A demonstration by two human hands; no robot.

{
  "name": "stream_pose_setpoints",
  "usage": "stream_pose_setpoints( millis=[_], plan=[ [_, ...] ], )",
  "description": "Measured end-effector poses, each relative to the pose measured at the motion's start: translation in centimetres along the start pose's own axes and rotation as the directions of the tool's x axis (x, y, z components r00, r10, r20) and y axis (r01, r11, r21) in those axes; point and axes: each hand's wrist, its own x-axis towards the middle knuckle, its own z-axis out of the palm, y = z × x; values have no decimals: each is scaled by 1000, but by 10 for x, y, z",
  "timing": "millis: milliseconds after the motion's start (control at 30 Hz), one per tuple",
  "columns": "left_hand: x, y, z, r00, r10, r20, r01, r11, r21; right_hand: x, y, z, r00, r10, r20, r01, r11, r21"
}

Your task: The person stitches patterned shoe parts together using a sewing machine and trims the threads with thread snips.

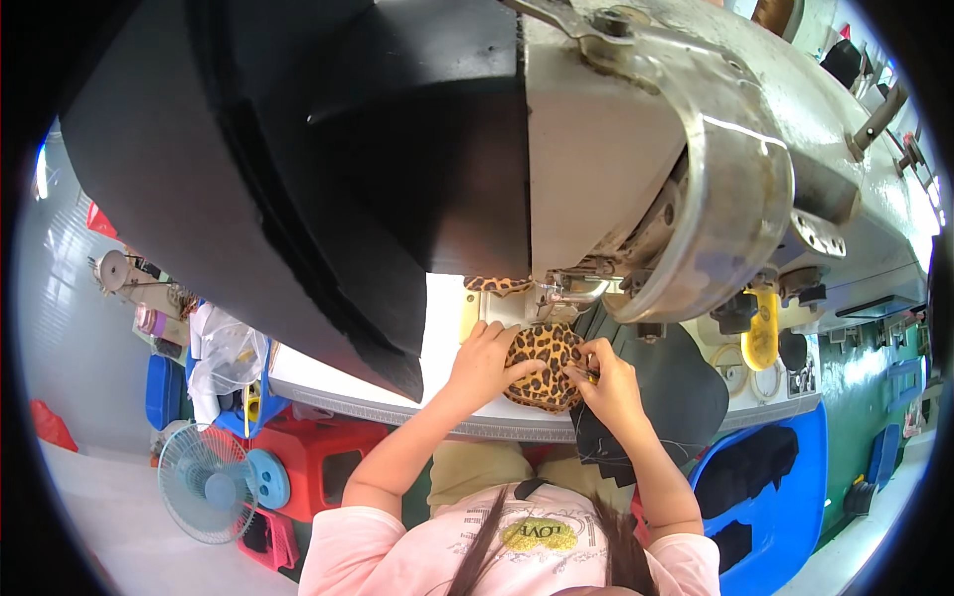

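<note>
A rounded leopard-print fabric piece lies at the front of the white sewing table. My left hand rests flat at its left side, fingers stretched out and apart, thumb lying across the print. At the right edge, my right hand is closed in a pinch against the fabric. A small dark-and-yellow tool shows between its fingers, mostly hidden. Another leopard-print piece sits farther back, left of the presser foot area. Black fabric is spread beside and under my right forearm, hanging over the table edge.
The sewing machine head rises over the right, and a large black panel covers the upper left. A blue tub with black pieces stands at right. A red stool and a fan are at left.
</note>
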Motion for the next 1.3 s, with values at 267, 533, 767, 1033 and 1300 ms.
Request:
stream_pose_setpoints(
  millis=[267,533,767,1033,1300],
  plan=[
    [-2,12,-4,975,-112,-191,55,957,-284,8,-9,-9,998,57,-10,-56,995,85],
    [41,18,-51,881,-472,28,253,422,-871,31,-49,-35,977,172,124,-211,713,669],
    [56,17,-57,828,-510,233,226,-77,-971,42,-57,-30,925,323,199,-352,536,767],
    [63,19,-68,839,-503,209,238,-6,-971,43,-46,-18,932,313,183,-332,535,777],
    [31,40,-22,745,-661,87,32,-95,-995,47,-54,-13,968,188,169,-251,644,722]
  ],
)
